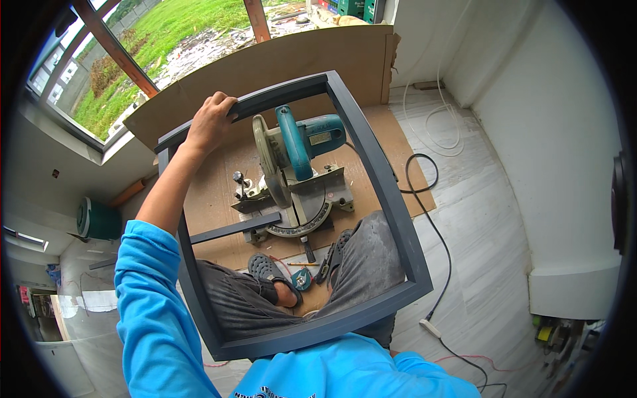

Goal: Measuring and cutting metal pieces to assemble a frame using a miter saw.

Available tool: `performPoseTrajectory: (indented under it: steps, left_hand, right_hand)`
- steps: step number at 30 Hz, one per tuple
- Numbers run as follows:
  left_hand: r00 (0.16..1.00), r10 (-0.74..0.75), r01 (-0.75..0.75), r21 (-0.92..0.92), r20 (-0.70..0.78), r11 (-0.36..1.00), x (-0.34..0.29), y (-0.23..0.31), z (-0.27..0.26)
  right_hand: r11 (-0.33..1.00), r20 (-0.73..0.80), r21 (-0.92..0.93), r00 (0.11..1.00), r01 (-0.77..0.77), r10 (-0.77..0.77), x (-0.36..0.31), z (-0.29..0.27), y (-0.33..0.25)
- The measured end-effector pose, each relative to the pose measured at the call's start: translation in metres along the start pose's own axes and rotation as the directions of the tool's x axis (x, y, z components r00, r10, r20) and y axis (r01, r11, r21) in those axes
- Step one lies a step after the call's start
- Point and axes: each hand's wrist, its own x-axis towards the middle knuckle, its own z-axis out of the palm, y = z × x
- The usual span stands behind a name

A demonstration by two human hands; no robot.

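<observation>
My left hand (211, 123) is closed round the far bar of a dark grey rectangular frame (381, 182), near its far left corner. The frame is tilted up before me, its near bar against my body and over my lap. Through its opening shows a teal miter saw (295, 142) on the floor, with a dark flat strip (235, 227) lying across its base. Between my feet are a teal tape measure (302, 279), a pencil (302, 264) and a black hand tool (324, 264). My right hand is out of sight.
Brown board (398, 149) lies under the saw, and an upright panel (292, 66) stands behind it. A black cord (446, 245) runs over the tiled floor to a white connector (430, 328). At left is a green bucket (99, 219); at lower right, another tool (554, 335) by the wall.
</observation>
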Motion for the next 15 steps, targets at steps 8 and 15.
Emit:
performPoseTrajectory:
  steps: [8,15]
  left_hand:
    - [0.999,0.025,-0.023,0.049,-0.035,0.999,-0.002,-0.012,0.028]
    - [0.998,0.037,-0.037,0.017,-0.057,0.999,0.007,-0.023,0.048]
  right_hand:
    - [0.92,0.153,0.346,0.978,-0.186,0.141,0.045,0.03,-0.107]
    - [0.934,-0.094,0.331,0.99,0.133,-0.107,0.147,-0.203,-0.302]
